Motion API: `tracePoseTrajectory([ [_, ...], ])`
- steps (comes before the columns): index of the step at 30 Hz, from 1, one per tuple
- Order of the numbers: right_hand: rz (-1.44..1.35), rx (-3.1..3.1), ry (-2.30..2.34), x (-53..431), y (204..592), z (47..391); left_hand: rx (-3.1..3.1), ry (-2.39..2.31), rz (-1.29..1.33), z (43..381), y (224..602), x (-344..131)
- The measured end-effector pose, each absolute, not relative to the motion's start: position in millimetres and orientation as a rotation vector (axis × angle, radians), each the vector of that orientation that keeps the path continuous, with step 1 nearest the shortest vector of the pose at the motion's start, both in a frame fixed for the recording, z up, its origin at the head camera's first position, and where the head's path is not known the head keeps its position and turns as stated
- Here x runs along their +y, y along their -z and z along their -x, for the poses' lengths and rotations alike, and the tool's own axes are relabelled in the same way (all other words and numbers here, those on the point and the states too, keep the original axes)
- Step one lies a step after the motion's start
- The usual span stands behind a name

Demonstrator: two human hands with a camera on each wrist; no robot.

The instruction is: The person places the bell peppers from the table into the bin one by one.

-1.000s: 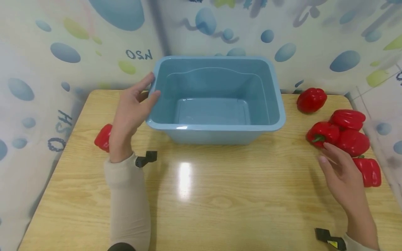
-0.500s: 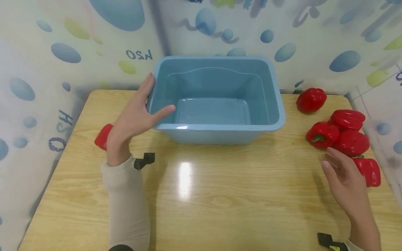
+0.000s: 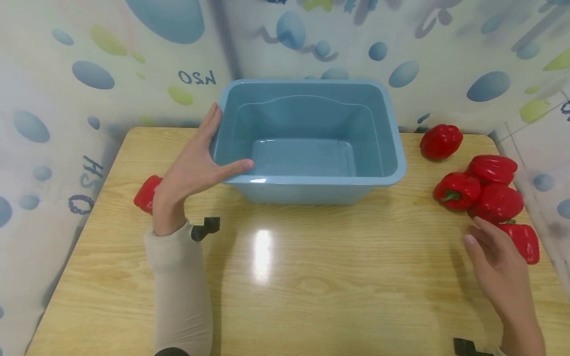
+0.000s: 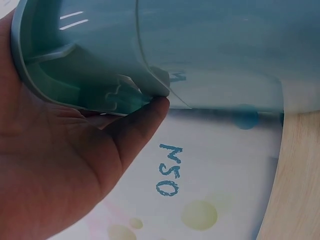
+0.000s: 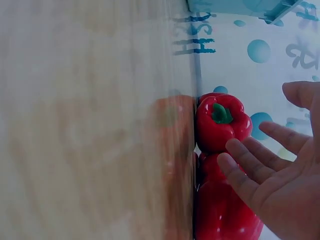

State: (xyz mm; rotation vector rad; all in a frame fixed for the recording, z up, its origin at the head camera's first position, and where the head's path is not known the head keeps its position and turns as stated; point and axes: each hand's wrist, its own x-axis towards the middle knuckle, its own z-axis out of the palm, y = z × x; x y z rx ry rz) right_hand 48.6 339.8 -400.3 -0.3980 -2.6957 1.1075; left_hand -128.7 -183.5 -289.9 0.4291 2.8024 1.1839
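A light blue plastic tub [image 3: 307, 181] stands at the back middle of the table, nothing in it. My left hand [image 3: 191, 165] grips its left end, the thumb over the near-left corner of the rim and the fingers along the outer side. In the left wrist view, a finger [image 4: 142, 122] presses up beneath the rim. My right hand [image 3: 503, 269] hovers over the table's right side, fingers loosely extended and holding nothing. Just past its fingertips are red bell peppers, one with a green stem [image 3: 457, 191], others behind [image 3: 492, 169] and beside it [image 3: 496, 202].
Partly behind my right hand lies another red pepper [image 3: 523, 242]. One more pepper [image 3: 441, 142] sits at the back right, and a further pepper [image 3: 147, 194] lies left of my left wrist. Patterned walls [image 3: 133, 89] close off the wooden table [image 3: 311, 272] behind and at the sides.
My left hand has moved its thumb right and down over the near-left corner of the tub's rim. The right hand has drawn slightly back and right. The tub and peppers stay put.
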Motion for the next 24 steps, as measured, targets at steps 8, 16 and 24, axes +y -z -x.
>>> tracePoseTrajectory([
  [8,1.029,-2.637,-1.059,336.5,399.7,-57.7,2.809,-1.181,-0.42,127.5,289.6,-184.7],
  [16,1.275,-2.291,-1.107,342.5,399.9,-72.2,2.821,-1.086,-0.338,126.2,287.7,-182.7],
  [24,1.372,-2.146,-1.191,361.1,404.6,-82.1,2.821,-1.071,-0.331,124.0,288.0,-181.8],
])
